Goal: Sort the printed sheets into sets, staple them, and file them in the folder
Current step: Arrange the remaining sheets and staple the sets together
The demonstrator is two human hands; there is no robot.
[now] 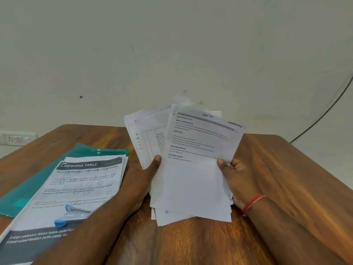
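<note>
At the far left I see the green folder (24, 190) lying flat on the wooden table (286, 178). A pile of printed sheets (86, 184), its top page headed "DRESSING TABLE", rests on it, with the blue stapler (74, 215) lying on top. My left hand (149, 175) grips the left edge of a loosely fanned bundle of sheets (191, 180), which is raised over the table's middle. My right hand (238, 180) grips its right edge, thumb on the front page.

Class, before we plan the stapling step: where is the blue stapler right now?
The blue stapler lies low on the left of the head view, atop the printed stack headed Dressing Table, which overlaps the green folder.
</note>
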